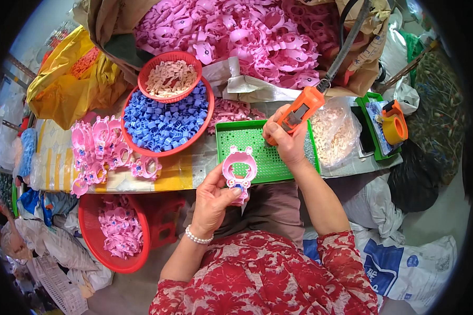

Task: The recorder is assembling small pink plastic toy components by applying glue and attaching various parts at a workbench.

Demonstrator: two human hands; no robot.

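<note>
My left hand is closed on a pink plastic toy part with a round opening, two small ears and a blue piece at its lower end. In my right hand is an orange electric screwdriver with a grey lever, its upper end joined to a hanging cord. Its tip is hidden behind my fingers, apart from the pink part. Beneath both hands lies a green perforated tray, with small metal pieces along its right side.
Blue pieces fill a red basket; a smaller red basket of cream pieces rests on it. Pink parts lie at left, in a red tub below, and in a large sack behind. An orange tape dispenser stands right.
</note>
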